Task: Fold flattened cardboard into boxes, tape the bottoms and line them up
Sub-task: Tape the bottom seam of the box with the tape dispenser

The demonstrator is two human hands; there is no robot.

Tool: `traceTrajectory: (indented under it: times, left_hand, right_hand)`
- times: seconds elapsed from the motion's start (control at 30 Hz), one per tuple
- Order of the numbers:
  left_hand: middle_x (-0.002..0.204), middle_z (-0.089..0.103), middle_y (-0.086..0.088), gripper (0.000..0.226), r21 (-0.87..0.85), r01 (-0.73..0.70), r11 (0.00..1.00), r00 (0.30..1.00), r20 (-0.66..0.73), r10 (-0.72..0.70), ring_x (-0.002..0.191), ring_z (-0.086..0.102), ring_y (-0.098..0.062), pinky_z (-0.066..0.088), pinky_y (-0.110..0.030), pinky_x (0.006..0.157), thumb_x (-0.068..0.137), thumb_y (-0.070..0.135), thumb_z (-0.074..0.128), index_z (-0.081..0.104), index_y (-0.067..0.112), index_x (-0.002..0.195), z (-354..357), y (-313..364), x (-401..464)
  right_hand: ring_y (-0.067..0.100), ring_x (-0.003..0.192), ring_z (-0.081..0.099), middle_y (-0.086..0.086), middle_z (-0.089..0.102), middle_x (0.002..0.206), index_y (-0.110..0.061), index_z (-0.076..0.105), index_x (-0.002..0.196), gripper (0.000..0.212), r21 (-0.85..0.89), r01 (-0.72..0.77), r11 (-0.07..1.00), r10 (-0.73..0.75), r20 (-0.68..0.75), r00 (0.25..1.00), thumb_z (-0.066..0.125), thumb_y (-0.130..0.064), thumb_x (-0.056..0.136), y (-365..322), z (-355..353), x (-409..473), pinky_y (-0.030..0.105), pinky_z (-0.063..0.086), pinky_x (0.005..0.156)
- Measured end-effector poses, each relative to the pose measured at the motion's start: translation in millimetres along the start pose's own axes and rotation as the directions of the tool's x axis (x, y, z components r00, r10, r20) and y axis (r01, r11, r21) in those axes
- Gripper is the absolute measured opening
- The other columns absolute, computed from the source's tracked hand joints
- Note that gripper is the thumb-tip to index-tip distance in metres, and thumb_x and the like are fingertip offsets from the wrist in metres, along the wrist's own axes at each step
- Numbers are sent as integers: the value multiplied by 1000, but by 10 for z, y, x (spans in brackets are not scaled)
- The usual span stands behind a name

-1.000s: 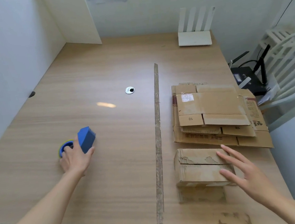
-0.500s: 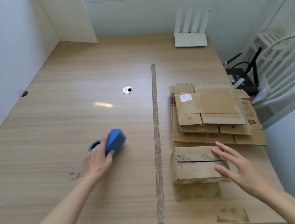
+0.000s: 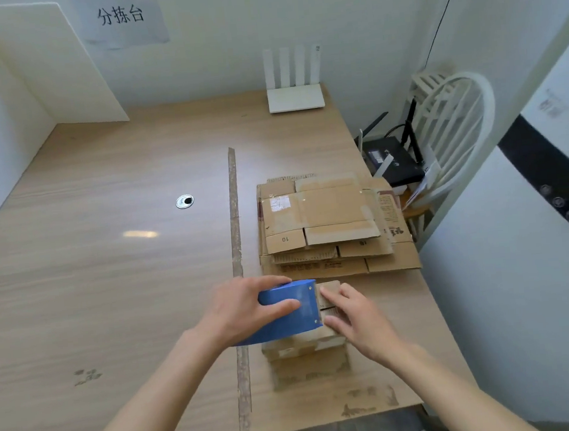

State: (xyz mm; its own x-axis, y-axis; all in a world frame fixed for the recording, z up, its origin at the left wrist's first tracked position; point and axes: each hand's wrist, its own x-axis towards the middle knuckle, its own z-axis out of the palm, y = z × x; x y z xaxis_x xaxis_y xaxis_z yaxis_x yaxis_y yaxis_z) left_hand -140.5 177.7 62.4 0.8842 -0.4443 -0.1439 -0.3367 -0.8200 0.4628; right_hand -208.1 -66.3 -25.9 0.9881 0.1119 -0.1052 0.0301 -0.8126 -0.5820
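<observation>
A small folded cardboard box (image 3: 305,346) stands near the table's front edge, right of a worn strip. My left hand (image 3: 240,310) grips a blue tape dispenser (image 3: 289,309) and holds it over the box's top, hiding most of it. My right hand (image 3: 357,315) rests on the right part of the box top, fingers laid flat against the flaps beside the dispenser's edge. A stack of flattened cardboard (image 3: 325,225) lies just behind the box.
The wooden table (image 3: 91,266) has a metal grommet (image 3: 184,201) and a worn strip (image 3: 233,219) down its middle. A white router (image 3: 295,97) sits at the back edge. A white chair (image 3: 454,131) and a black router (image 3: 392,164) are off the right side.
My left hand carried the blue tape dispenser from the left side of the table rightward onto the box. My right hand moved onto the box top. The view tilted up.
</observation>
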Motion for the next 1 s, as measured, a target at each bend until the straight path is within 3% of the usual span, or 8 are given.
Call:
traceTrajectory:
  times: [0.1,0.2,0.3,0.37,0.57,0.7,0.9,1.0]
  left_hand:
    - [100,63,27,46,24,8,1000,1000,26,-8,83,59,-2,43,-17,65,82,77,55,60,57,123,-35,113,91]
    - [97,63,31,32,-56,31,998,997,70,-27,86,62,2,50,-22,68,83,77,53,58,65,112,26,181,102]
    - [99,69,28,26,-111,62,992,995,88,-52,87,65,0,56,-28,73,86,72,54,62,63,108,59,188,103]
    - [98,69,28,31,-107,58,993,995,86,-49,86,65,1,55,-26,71,87,71,54,64,60,114,65,192,110]
    - [97,68,29,51,-32,10,999,997,71,-8,82,64,3,48,-18,64,75,84,42,60,62,118,134,256,86]
    - [94,66,32,46,-23,8,1000,998,58,-7,83,62,7,45,-16,62,78,82,43,60,63,117,114,269,91]
    - [92,66,28,30,48,-4,999,997,79,0,78,63,2,43,-14,60,87,71,54,56,65,116,101,306,64]
    - [87,66,26,39,50,-6,999,998,67,3,75,63,0,44,-16,59,79,84,43,52,69,113,123,292,84]
  right_hand:
    - [5,78,46,-16,45,86,-32,56,142,50,105,16,994,-19,25,1000,70,-22,94,-60,-36,31,19,39,69]
    - [5,72,51,-12,59,83,-34,71,119,36,302,-46,952,46,6,999,66,-12,91,-35,-30,31,20,40,66]
    - [6,76,58,-4,72,104,-30,72,122,45,623,-263,737,210,158,965,46,-1,98,-53,-85,1,25,48,72]
    - [6,78,59,-1,71,110,-26,68,126,51,720,-370,587,244,279,929,40,6,98,-50,-189,-15,16,48,70]
    - [1,72,57,-13,69,89,-29,69,125,34,734,-425,530,209,373,904,43,-17,108,-52,-300,-59,14,39,59]
    - [0,89,65,-10,76,107,-25,72,122,23,783,-362,506,184,312,932,60,-18,104,-35,-208,-63,12,48,69]
    - [11,79,70,-4,78,86,-27,79,86,15,722,-363,590,372,156,915,74,-16,94,-56,-134,1,29,61,74]
    - [16,81,75,-2,78,84,-25,78,82,17,762,-374,528,469,105,877,75,-13,93,-19,-179,31,37,65,79]
